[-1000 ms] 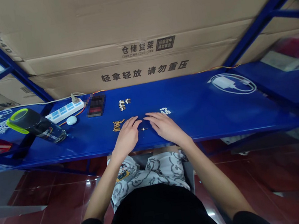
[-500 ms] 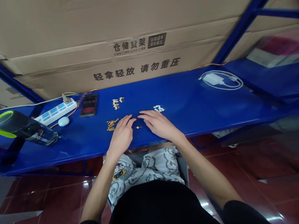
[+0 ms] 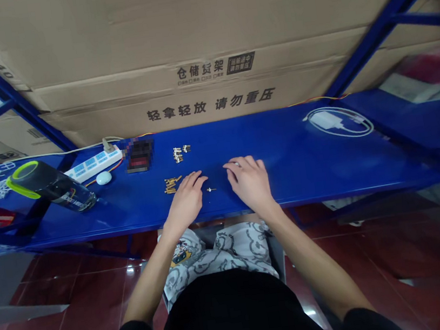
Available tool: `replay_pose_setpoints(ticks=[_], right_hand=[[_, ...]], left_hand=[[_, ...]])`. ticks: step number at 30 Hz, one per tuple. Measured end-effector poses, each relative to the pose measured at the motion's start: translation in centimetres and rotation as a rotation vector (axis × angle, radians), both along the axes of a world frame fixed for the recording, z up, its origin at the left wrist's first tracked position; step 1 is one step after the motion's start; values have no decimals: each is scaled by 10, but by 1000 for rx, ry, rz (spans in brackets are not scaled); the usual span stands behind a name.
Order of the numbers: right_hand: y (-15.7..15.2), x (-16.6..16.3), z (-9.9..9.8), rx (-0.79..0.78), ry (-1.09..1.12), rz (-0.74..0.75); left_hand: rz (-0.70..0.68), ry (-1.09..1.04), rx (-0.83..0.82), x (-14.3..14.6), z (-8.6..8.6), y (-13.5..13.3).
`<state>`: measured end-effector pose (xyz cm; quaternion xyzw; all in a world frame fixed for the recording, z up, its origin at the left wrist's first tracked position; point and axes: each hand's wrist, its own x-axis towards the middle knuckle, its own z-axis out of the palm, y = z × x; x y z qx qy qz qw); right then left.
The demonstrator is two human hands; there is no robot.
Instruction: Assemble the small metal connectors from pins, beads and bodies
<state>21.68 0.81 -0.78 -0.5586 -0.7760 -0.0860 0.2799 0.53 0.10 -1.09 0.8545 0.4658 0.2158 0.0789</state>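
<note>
My left hand point(image 3: 184, 197) rests on the blue shelf, fingers stretched and together, thumb apart, holding nothing I can see. Just right of its thumb lies a small pin-like part with a white collar point(image 3: 211, 189). Brass-coloured screw-like parts point(image 3: 171, 185) form a loose pile beside its fingers on the left. My right hand point(image 3: 250, 182) is over the small white pieces point(image 3: 237, 163), its fingers bent and thumb a little apart from the index finger. It covers nearly all of those pieces. Farther back sits a group of white-and-brass parts point(image 3: 178, 154).
A dark bottle with a yellow-green lid ring point(image 3: 53, 185) leans at left, before a white power strip point(image 3: 95, 165) and a pale round object point(image 3: 104, 178). A blurred-out dark item point(image 3: 139, 155) is beside them. A white charger with coiled cable point(image 3: 339, 121) lies right. Cardboard point(image 3: 199, 20) stands behind.
My right hand has moved right, away from the pin-like part, and now covers the white pieces. My left hand has stayed nearly in place. The view has shifted slightly.
</note>
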Motion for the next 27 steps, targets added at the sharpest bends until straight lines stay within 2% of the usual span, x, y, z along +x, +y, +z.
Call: replay_pose_setpoints(ticks=[2,6,9,12,14,18,27], right_hand=[[1,2,0,43,-7,-103],[2,10,0,8,-32,-166],[3,19,2,-60,-42,-206],[5,26,5,-121,-44,-221],[8,29,5,-153,-47,-222],[12,31,1,-165,-31,-201],[15,33,1,-159,36,-192]], left_hand=[[4,-38,10,0,2,0],[99,-75,49,-10,17,-3],[227,-5,62,-29,36,-7],[304,32,-29,-53,49,-10],[343,33,-95,-67,53,-12],[376,31,-107,-81,53,-11],[387,138,-263,-77,63,-12]])
